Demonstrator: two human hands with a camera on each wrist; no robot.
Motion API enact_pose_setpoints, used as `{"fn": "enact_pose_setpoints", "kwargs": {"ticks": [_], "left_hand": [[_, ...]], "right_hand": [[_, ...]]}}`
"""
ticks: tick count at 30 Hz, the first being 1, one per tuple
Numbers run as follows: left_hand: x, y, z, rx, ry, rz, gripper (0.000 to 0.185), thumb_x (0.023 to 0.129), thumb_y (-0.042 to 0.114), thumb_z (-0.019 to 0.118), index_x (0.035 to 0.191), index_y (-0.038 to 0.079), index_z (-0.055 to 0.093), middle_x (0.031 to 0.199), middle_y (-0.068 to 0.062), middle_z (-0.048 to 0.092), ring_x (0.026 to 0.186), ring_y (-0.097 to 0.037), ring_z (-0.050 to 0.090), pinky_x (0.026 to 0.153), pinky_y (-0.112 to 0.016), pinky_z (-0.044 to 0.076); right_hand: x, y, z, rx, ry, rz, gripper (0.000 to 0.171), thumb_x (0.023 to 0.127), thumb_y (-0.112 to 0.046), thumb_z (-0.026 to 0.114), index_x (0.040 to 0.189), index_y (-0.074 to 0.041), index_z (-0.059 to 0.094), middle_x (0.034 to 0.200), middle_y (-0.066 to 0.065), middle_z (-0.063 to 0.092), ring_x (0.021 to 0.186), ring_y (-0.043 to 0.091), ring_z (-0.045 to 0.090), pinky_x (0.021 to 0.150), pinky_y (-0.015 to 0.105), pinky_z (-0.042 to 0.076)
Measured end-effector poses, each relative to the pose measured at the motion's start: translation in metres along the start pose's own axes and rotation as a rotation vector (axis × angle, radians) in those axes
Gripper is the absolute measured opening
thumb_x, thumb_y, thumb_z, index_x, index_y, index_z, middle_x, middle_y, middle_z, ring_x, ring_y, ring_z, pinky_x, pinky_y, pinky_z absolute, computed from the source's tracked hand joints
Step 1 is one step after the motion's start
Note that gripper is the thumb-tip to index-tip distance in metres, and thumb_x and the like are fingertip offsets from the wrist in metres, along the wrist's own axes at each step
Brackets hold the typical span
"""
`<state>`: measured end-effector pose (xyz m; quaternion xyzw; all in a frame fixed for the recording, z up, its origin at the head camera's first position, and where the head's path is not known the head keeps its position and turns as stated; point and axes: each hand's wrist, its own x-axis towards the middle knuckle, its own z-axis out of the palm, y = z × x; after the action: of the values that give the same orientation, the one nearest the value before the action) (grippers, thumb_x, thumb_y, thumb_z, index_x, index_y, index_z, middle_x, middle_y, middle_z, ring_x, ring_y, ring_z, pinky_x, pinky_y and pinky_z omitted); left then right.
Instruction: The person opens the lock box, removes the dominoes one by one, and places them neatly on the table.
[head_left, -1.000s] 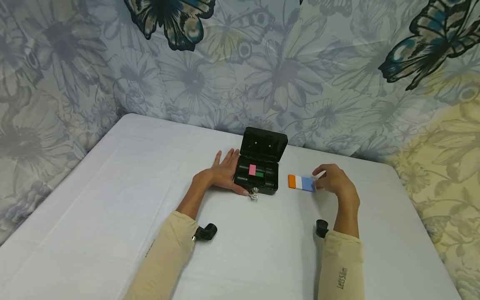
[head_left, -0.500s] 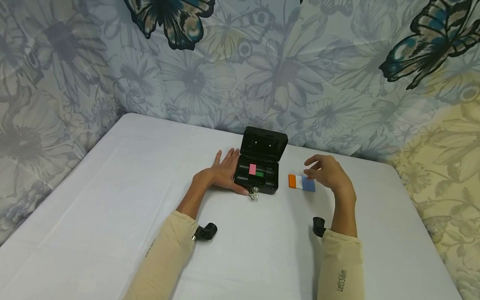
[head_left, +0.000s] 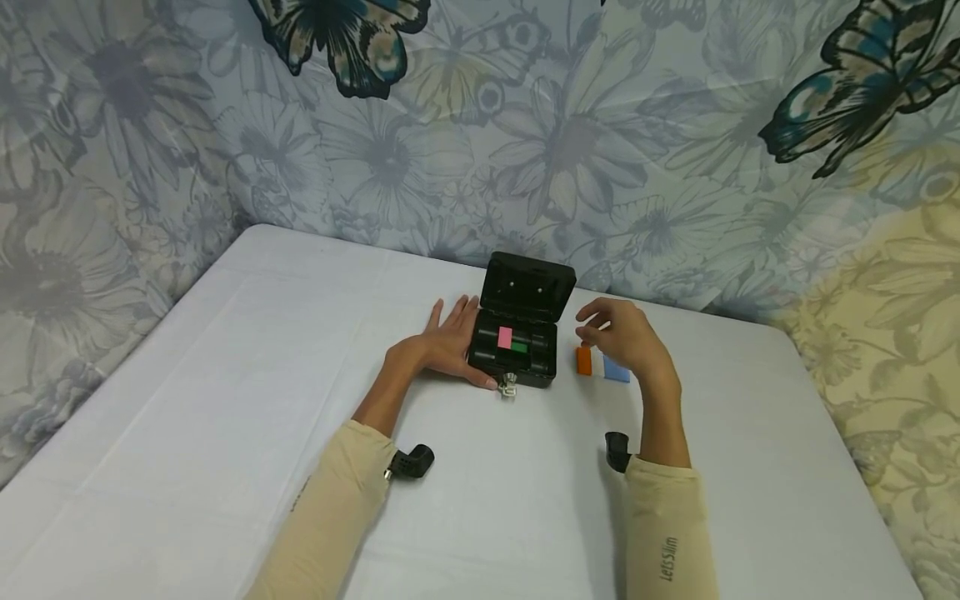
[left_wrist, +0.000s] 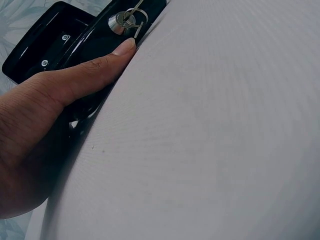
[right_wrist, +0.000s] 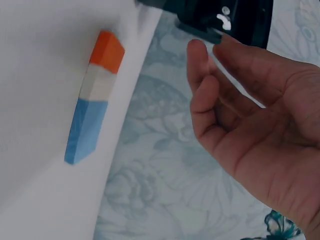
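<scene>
A black cash box (head_left: 498, 365) stands on the table with its lid (head_left: 528, 286) raised; a pink piece (head_left: 505, 337) and a green piece (head_left: 519, 347) lie inside. My left hand (head_left: 452, 343) rests against the box's left side, fingers spread, the thumb along the front beside the lock and keys (left_wrist: 128, 20). To the right of the box lies a bar in orange, white and blue (right_wrist: 86, 125), which looks like an eraser. Over it hovers my right hand (head_left: 626, 333), fingers loosely bent and apart from the bar. Nothing shows between these fingers in the right wrist view.
A white cloth covers the table (head_left: 300, 292). Its back edge meets a wall hanging (head_left: 390, 158) with flowers and butterflies. A black wrist camera (head_left: 413, 462) juts from the left sleeve, another black camera (head_left: 617, 452) from the right.
My right hand has moved left and away from me, from the bar's blue end to above its orange end. The bar, the cash box and my left hand have stayed in place.
</scene>
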<state>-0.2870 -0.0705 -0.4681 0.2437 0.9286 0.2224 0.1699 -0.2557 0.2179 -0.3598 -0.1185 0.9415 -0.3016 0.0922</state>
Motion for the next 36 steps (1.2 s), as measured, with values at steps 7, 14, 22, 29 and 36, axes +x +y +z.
{"fn": "enact_pose_setpoints", "kwargs": {"ticks": [7,14,22,29,36], "left_hand": [[0.000,-0.001,0.000,0.005,0.002,0.002,0.138,0.078,0.064,0.079,0.168,0.010,-0.010,0.178,-0.012,-0.014,0.165,-0.028,-0.018,0.129,-0.059,-0.019],[-0.007,0.007,-0.009,-0.037,0.000,0.016,0.136,0.077,0.064,0.080,0.168,0.009,-0.005,0.178,-0.014,-0.010,0.166,-0.030,-0.015,0.130,-0.060,-0.017],[-0.008,0.008,-0.009,-0.032,-0.013,0.003,0.135,0.078,0.064,0.078,0.169,0.010,-0.006,0.178,-0.012,-0.012,0.166,-0.029,-0.017,0.130,-0.059,-0.017],[-0.010,0.010,-0.010,-0.039,-0.010,0.019,0.135,0.077,0.066,0.078,0.168,0.008,-0.003,0.178,-0.015,-0.010,0.166,-0.031,-0.014,0.130,-0.060,-0.016],[-0.010,0.009,-0.009,-0.036,-0.008,0.019,0.136,0.077,0.067,0.078,0.168,0.008,-0.004,0.178,-0.014,-0.011,0.166,-0.030,-0.015,0.130,-0.060,-0.015]], "right_hand": [[0.012,-0.016,0.024,0.067,0.044,-0.112,0.023,0.101,0.000,0.062,0.121,0.011,0.066,0.113,0.029,0.073,0.096,0.041,0.077,0.089,0.050,0.062],[0.023,-0.037,0.048,0.065,0.042,-0.173,0.021,0.100,0.003,0.064,0.119,0.010,0.068,0.112,0.026,0.074,0.099,0.037,0.075,0.091,0.050,0.062],[0.028,-0.044,0.069,-0.020,0.062,-0.156,0.020,0.098,0.003,0.066,0.118,0.006,0.070,0.113,0.023,0.075,0.104,0.036,0.074,0.094,0.048,0.062],[0.028,-0.046,0.078,-0.078,0.078,-0.124,0.017,0.097,0.003,0.068,0.114,0.005,0.070,0.106,0.021,0.077,0.091,0.029,0.070,0.087,0.044,0.061],[0.030,-0.051,0.086,-0.091,0.068,-0.083,0.017,0.098,-0.002,0.069,0.114,0.003,0.071,0.105,0.018,0.075,0.089,0.027,0.067,0.091,0.043,0.061]]}}
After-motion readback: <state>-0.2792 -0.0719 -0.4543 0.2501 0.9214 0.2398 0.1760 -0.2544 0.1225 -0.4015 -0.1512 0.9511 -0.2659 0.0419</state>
